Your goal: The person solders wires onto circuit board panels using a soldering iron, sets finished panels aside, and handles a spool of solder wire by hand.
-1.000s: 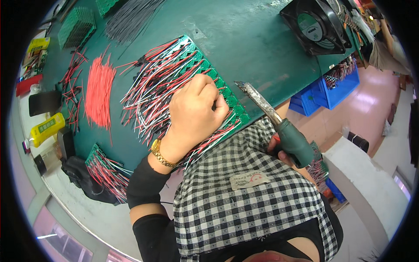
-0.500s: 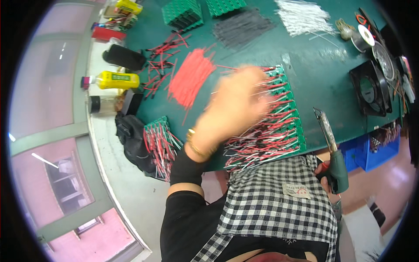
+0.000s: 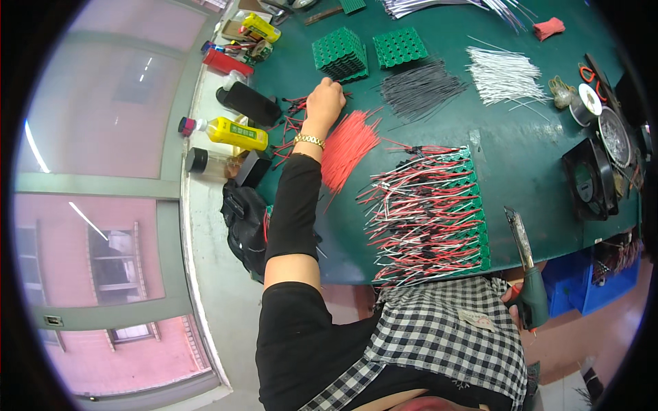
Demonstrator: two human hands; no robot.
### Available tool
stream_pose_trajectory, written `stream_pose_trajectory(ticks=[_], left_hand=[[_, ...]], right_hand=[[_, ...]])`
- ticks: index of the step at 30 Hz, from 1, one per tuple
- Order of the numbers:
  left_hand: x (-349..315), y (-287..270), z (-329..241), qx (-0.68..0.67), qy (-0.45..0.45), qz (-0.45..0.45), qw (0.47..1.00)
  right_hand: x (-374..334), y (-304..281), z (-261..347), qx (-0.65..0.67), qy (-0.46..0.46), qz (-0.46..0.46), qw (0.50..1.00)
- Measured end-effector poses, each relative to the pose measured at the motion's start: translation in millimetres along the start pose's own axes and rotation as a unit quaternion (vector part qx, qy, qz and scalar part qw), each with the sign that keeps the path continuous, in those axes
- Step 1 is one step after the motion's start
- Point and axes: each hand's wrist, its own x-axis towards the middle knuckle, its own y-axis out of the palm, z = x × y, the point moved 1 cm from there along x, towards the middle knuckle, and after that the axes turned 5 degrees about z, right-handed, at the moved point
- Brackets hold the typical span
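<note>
My left hand (image 3: 325, 104) reaches over the loose red wires with black ends (image 3: 288, 127), beside a pile of cut red wires (image 3: 351, 147). Its fingers are curled together; whatever lies between them is hidden. At the table's front edge my right hand (image 3: 513, 299) grips a heat gun (image 3: 534, 294) by its dark green handle, the metal barrel angled up over the table; part of that hand is hidden behind the tool. Between my arms lies a row of green perforated boards (image 3: 478, 212) with many red, white and black wires (image 3: 421, 219) sticking out leftward.
Stacked green boards (image 3: 339, 55), black wires (image 3: 421, 89) and white wires (image 3: 504, 74) lie at the back. A black fan (image 3: 588, 179) and solder spool (image 3: 586, 105) stand right. Along the left edge are a yellow bottle (image 3: 236, 133) and black bag (image 3: 245, 222).
My left hand has moved from above the wired boards, away and to the left, to the loose red and black wires. The view has shifted; my right hand still holds the heat gun.
</note>
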Motion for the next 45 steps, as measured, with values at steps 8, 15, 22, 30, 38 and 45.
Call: stream_pose_trajectory(ticks=[8,15,22,30,38,45], left_hand=[[-1.1,-19.3,6.6,0.013,0.117,0.076,0.99],[-9.4,-16.4,17.9,0.213,0.187,0.04,0.958],[2.8,-37.1,35.7,-0.381,-0.145,-0.357,0.841],[-21.2,-142.1,-59.4,-0.784,-0.035,-0.126,0.607],[-144.1,-134.8,-240.5,-0.507,0.141,0.227,0.819],[-161.8,-103.5,-281.6,-0.438,0.073,0.192,0.875]], right_hand=[[4.1,-1.9,-17.6,0.009,-0.084,0.031,0.996],[-6.1,8.3,-45.3,-0.056,-0.133,-0.041,0.989],[-2.4,-1.1,2.2,0.094,0.052,0.001,0.994],[17.2,14.0,-9.2,0.112,0.039,-0.034,0.992],[10.3,19.5,-27.0,0.079,-0.106,-0.057,0.99],[1.1,13.0,-35.7,0.011,-0.109,-0.033,0.993]])
